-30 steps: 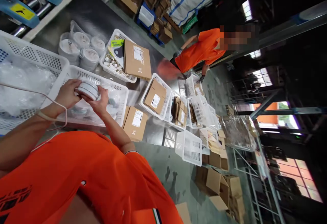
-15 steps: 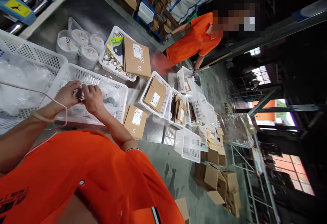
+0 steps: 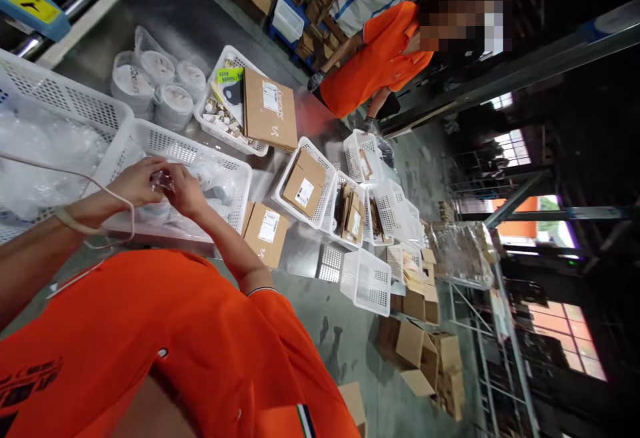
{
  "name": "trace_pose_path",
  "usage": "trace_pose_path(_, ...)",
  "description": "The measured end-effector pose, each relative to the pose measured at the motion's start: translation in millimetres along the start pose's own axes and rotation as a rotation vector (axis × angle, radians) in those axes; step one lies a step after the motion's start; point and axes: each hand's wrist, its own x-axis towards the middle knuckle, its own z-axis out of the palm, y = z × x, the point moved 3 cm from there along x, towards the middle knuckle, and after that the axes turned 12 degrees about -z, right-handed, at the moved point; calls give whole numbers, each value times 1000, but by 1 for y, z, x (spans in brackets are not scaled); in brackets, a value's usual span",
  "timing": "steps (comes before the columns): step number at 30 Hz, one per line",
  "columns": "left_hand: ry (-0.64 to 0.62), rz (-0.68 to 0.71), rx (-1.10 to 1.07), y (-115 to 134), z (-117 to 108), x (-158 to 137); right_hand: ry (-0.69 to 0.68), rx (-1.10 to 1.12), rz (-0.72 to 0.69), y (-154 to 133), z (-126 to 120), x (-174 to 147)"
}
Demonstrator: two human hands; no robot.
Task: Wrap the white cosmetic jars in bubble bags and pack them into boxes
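My left hand (image 3: pixel 141 183) and my right hand (image 3: pixel 184 191) meet over a white perforated basket (image 3: pixel 239 185). Fingers of both close around a small item in clear wrap (image 3: pixel 161 181); its kind is too hidden to tell. Under them, the basket holds clear plastic-wrapped pieces (image 3: pixel 220 195). A pale cord (image 3: pixel 113 193) loops beside my left wrist, which wears a light band. Left of this basket stands another white basket (image 3: pixel 113 115) with clear plastic packs inside.
Wrapped round stacks (image 3: pixel 175 99) stand behind. A basket of small parts (image 3: pixel 260 149) carries flat cardboard (image 3: pixel 270 108). More baskets (image 3: pixel 327 178) line the metal table to the right. A co-worker in orange (image 3: pixel 370 58) stands across it. Open cartons (image 3: pixel 410 345) lie on the floor.
My fingers have shifted around the small wrapped item, with my hands staying over the basket. Across the table, the co-worker's arms have moved slightly left.
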Motion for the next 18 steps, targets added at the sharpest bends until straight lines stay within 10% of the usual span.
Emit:
trace_pose_path(7, 57, -90, -159, 35, -74, -5, 654, -104, 73, 33, -73, -23)
trace_pose_path(12, 213, -92, -161, 63, -88, 6, 471, -262, 192, 77, -80, -31)
trace_pose_path(18, 147, -76, 275, 18, -36, 23, -35, -245, 213, 79, -7, -31)
